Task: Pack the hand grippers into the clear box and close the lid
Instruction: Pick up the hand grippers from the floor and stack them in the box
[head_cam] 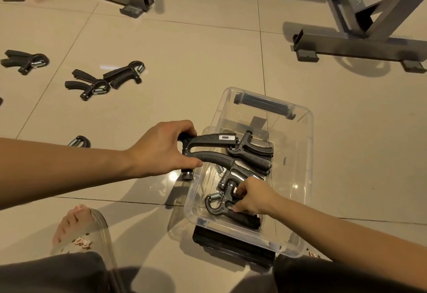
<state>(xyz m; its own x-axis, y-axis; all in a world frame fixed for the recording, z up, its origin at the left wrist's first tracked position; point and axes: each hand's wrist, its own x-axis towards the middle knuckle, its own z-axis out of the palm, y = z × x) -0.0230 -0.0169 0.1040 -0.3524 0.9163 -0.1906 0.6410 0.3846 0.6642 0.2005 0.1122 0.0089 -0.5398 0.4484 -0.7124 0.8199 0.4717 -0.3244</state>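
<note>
Nearest the camera, a bare foot in a clear slipper (80, 235) rested on the tiled floor (184, 50), beside dark trouser knees at the bottom edge. The clear box (300, 154) stood open on the floor just ahead of the knees, with black latches at its near and far ends.

The right hand (251, 196) reached down inside the box, its fingers pinched around a black hand gripper with a coiled spring (219, 202) lying at the near end. The left hand (161, 149) was closed around the spring end of a larger gripper with a small display (208, 147), held across the box's left rim so that its handles pointed into the box and its knob hung outside. Two more grippers (251, 154) lay inside, touching each other, in the middle of the box.

Farther away on the floor to the left, well apart from the box, several loose grippers (104, 82) lay scattered; one (79, 141) showed just behind the left forearm. At the far edge stood grey metal frame legs (358, 45).
</note>
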